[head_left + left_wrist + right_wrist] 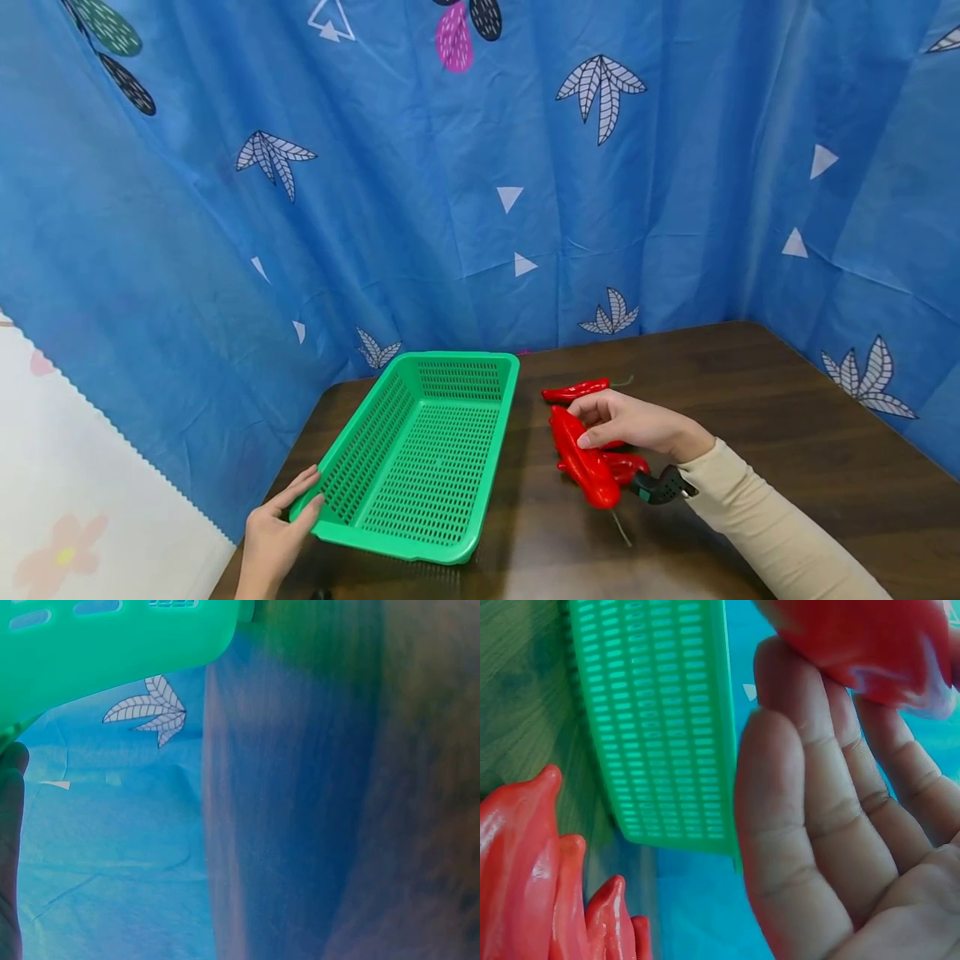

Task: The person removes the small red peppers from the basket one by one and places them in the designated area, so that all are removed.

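My left hand (272, 529) grips the near left corner of a green plastic basket (480, 500), thumb on the near rim and fingers along the left side. Slotted holes cover the basket's walls and floor, and nothing lies inside it. To the right of the basket, my right hand (626, 421) pinches a large red chili pepper (579, 457) between thumb and fingers. In the right wrist view, this held pepper (870, 645) shows at the fingertips. More red peppers (525, 870) lie beside and below that hand, partly hidden by it in the head view.
A slim red pepper (576, 390) with a green stem lies farther back on the dark wooden table (720, 367). Blue patterned curtain (450, 208) hangs behind and at the sides. A black device (660, 486) is strapped under the right wrist.
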Motion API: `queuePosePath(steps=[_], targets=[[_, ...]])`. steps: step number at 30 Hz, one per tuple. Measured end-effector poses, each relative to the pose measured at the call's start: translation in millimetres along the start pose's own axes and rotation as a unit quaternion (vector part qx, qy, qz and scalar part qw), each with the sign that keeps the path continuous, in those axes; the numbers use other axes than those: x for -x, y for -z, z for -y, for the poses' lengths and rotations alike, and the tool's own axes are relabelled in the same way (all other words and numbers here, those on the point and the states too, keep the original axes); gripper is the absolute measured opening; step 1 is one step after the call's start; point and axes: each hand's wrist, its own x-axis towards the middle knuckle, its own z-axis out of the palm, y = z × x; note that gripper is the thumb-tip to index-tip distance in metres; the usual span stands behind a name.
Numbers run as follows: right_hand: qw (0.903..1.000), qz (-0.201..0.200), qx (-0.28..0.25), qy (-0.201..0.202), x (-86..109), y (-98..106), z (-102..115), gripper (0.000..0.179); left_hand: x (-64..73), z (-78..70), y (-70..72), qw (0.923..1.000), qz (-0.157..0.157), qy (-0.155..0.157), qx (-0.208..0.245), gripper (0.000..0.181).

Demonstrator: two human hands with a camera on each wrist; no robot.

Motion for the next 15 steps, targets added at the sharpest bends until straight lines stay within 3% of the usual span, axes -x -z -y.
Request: queuePosePath(steps=[15], targets=[[0.9962, -0.017, 0.068, -0.052, -7.2, -3.1, -9.4, 0.033, -0.8, 1.2, 2.3, 0.9999, 0.0, -0.01, -0.002, 0.035]])
